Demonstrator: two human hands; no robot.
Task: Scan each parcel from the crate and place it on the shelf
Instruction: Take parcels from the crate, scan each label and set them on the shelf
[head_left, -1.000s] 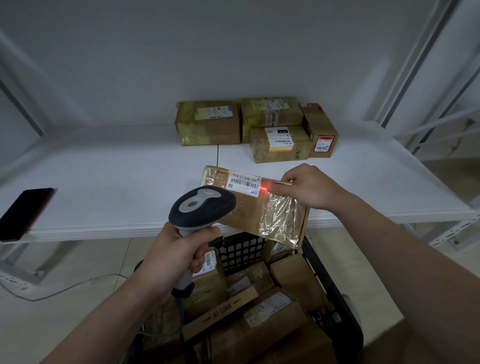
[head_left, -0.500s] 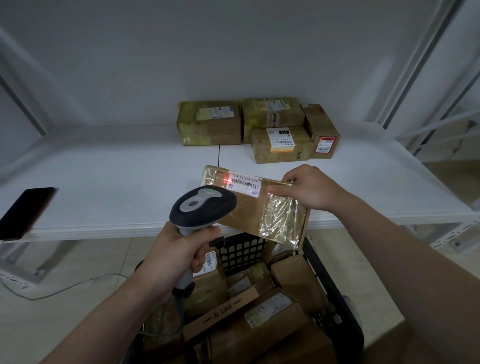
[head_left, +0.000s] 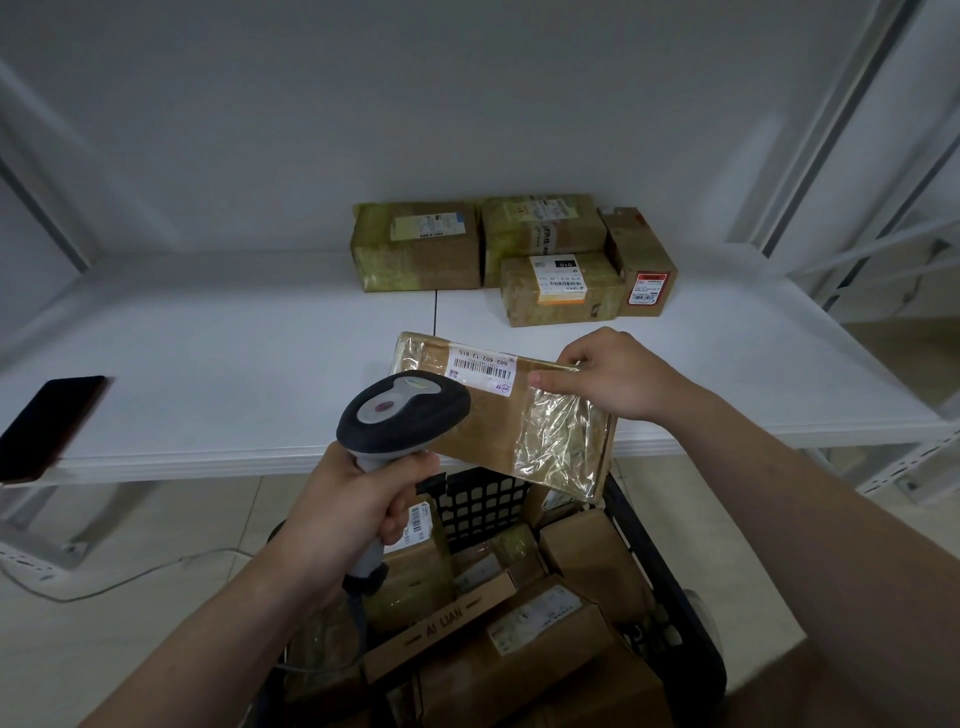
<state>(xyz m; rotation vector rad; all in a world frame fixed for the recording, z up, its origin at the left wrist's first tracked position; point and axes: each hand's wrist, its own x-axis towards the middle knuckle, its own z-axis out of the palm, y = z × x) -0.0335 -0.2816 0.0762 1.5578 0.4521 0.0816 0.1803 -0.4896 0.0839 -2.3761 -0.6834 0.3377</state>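
The parcel (head_left: 519, 415) is pinched at its right end by the right hand (head_left: 613, 379), long axis held crosswise above the crate (head_left: 670, 597) with the shelf (head_left: 234, 364) just beyond, while the scanner (head_left: 402, 410) is gripped in the left hand (head_left: 353, 509).

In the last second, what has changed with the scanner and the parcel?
The red scan light slid leftward across the label, then went out. Unchanged: the left hand grips the scanner, and the right hand holds the parcel.
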